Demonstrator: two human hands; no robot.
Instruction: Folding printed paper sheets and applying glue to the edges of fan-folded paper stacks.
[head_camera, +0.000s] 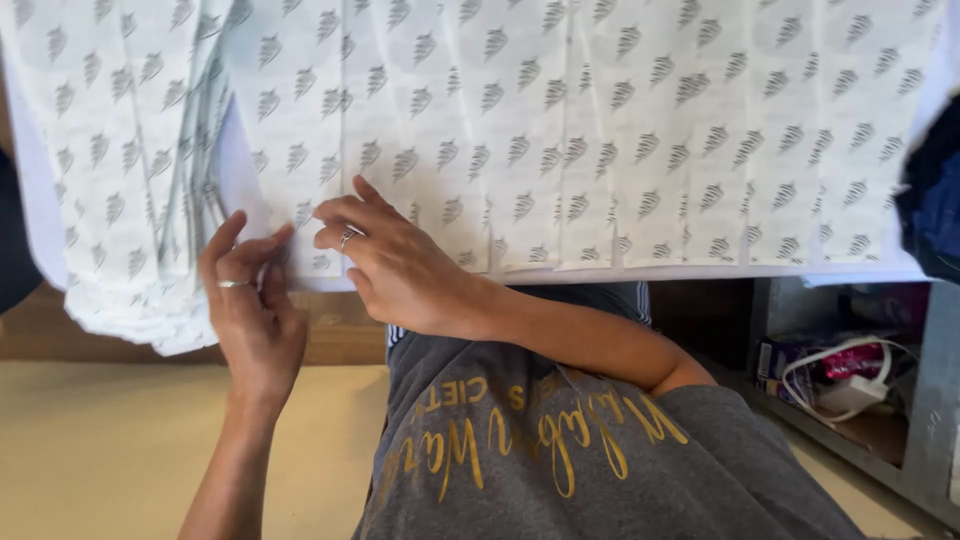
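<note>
Soft, even daylight, bright on the white leaf-printed paper strips (600, 130) with no glare. Faint shadows fall beneath the fingers (335, 210). Slight motion blur softens everything; the dim shelf (850, 390) at 4 o'clock seems murky.

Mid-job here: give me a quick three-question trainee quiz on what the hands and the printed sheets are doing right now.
1. True or false: the right hand rests flat on the printed white sheets with a ring on one finger.
2. Multiple choice: where is the left hand? A) on the shelf by the white cable B) pinching at a sheet's lower edge near the loose stack of sheets C) out of view
3. Fill in: the sheets are printed with a repeating ____ leaf-like motif.

Key:
1. True.
2. B. Thumb and fingers meet at the sheet's edge, next to the right hand.
3. Grey.
</note>
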